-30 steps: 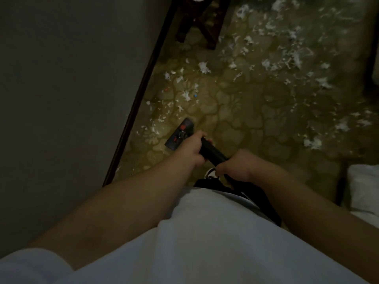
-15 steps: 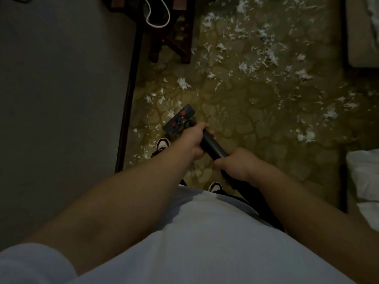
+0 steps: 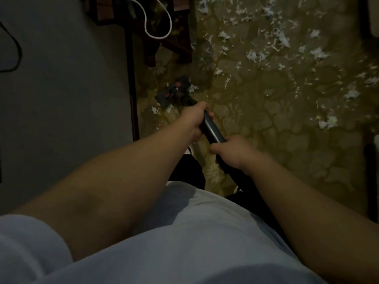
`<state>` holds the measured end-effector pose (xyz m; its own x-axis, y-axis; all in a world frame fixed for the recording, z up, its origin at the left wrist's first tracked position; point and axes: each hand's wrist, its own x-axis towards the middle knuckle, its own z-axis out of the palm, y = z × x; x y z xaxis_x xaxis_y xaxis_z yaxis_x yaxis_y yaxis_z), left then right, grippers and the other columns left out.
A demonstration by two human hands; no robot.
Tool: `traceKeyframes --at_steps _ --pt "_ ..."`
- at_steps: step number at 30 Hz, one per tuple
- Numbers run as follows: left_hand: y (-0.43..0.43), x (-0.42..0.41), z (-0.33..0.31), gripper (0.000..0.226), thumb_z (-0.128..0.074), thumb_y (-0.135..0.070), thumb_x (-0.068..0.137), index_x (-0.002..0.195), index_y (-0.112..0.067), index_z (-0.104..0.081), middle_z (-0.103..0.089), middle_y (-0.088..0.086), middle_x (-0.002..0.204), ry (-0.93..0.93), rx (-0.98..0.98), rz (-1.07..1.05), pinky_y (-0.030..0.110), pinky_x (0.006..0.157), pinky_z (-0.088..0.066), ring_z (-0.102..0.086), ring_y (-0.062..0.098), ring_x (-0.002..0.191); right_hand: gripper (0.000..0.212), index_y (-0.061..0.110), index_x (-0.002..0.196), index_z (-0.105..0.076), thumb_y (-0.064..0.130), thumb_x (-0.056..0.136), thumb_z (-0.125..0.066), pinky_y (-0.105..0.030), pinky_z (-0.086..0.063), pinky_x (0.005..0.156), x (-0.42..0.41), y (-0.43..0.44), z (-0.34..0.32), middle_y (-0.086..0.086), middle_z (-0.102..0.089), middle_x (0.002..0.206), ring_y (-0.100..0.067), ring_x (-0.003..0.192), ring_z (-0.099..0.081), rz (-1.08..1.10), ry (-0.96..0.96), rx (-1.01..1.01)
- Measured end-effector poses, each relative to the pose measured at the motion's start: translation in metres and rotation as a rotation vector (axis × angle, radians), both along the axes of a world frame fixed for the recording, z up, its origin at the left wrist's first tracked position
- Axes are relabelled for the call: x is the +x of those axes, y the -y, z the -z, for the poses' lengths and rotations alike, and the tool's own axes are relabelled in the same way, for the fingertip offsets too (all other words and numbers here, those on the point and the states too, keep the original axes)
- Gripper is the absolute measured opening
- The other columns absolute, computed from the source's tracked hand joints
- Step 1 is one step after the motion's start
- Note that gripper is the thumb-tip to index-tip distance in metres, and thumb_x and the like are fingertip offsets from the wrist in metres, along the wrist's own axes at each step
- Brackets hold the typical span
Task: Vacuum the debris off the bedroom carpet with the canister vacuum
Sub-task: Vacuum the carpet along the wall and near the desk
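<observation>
1. Grip check: left grip (image 3: pixel 194 117) is curled tight round the black wand (image 3: pixel 212 131), on the end nearer the floor. Right grip (image 3: pixel 232 151) wraps the same wand closer to the body. Both are full fists and hold nothing else.
2. Change: floor head (image 3: pixel 174 91) now sits farther up the wall-side strip than a second ago, closer to the dark stool legs (image 3: pixel 180 48). The view has followed it forward. The head is blurred, so this reads as mid-stroke.
3. Meaning: judged a forward pass along the carpet edge. White scraps (image 3: pixel 155 109) lie just beside the head on both sides, so this strip is not yet done.
4. Task thing: the bulk of the debris (image 3: pixel 283 39) is scattered over the patterned carpet (image 3: pixel 266 128) ahead and to the right, well apart from the head. Most of the job looks to remain. The canister is not in view.
5. Around: grey wall (image 3: pixel 61 89) and dark baseboard (image 3: pixel 132 78) on the left. White cable (image 3: pixel 158 37) loops down among the stool legs. Small red bits (image 3: pixel 160 125) lie near the baseboard.
6. In the way: the stool legs block a straight push. The cable loop could snag or get drawn in if the head goes under, so a turn rightward seems the safer line.
</observation>
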<state>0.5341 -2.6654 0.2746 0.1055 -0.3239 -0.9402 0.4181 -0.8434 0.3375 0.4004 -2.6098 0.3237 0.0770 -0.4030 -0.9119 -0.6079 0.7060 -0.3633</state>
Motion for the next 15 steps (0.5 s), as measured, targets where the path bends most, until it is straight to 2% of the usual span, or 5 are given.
traceKeyframes --at_steps 3,6,9,11,15 --pt "0.032 0.024 -0.005 0.009 -0.058 -0.017 0.097 0.096 -0.008 -0.058 -0.057 0.006 0.071 0.02 -0.049 -0.006 0.031 0.062 -0.052 -0.056 0.018 0.062 0.03 0.01 0.099 -0.066 0.031 0.083 -0.077 -0.052 -0.064 0.067 0.028 0.029 0.003 -0.019 -0.074 0.09 -0.039 0.077 -0.075 0.016 0.005 -0.027" --pt "0.053 0.04 -0.011 0.014 -0.059 -0.018 0.096 0.105 -0.008 -0.06 -0.057 0.004 0.068 0.033 -0.074 0.003 0.03 0.063 -0.051 -0.056 0.017 0.059 0.037 0.008 0.099 -0.068 0.034 0.077 -0.079 -0.042 -0.059 0.061 0.046 0.053 0.004 -0.017 -0.072 0.088 -0.036 0.071 -0.072 0.049 0.015 -0.04" --pt "0.057 0.043 -0.013 0.027 -0.06 -0.018 0.093 0.118 -0.006 -0.062 -0.058 0.003 0.065 0.052 -0.082 0.041 0.03 0.062 -0.051 -0.056 0.017 0.058 0.035 0.01 0.098 -0.067 0.035 0.077 -0.079 -0.048 -0.062 0.072 0.052 0.056 0.005 -0.017 -0.072 0.09 -0.036 0.075 -0.072 0.038 0.046 -0.034" --pt "0.051 0.038 -0.015 0.025 -0.06 -0.016 0.093 0.115 -0.006 -0.061 -0.057 0.003 0.065 0.064 -0.085 0.049 0.029 0.062 -0.051 -0.055 0.017 0.058 0.036 0.01 0.099 -0.066 0.034 0.076 -0.078 -0.052 -0.063 0.079 0.048 0.047 0.004 -0.019 -0.074 0.095 -0.039 0.082 -0.074 0.037 0.056 -0.038" --pt "0.023 0.014 -0.015 0.01 -0.059 -0.015 0.094 0.1 -0.008 -0.06 -0.057 0.004 0.071 0.066 -0.095 0.045 0.029 0.064 -0.052 -0.056 0.016 0.061 0.037 0.007 0.105 -0.066 0.031 0.079 -0.078 -0.042 -0.06 0.065 0.021 0.018 0.0 -0.021 -0.074 0.093 -0.036 0.074 -0.073 0.047 0.049 -0.022"
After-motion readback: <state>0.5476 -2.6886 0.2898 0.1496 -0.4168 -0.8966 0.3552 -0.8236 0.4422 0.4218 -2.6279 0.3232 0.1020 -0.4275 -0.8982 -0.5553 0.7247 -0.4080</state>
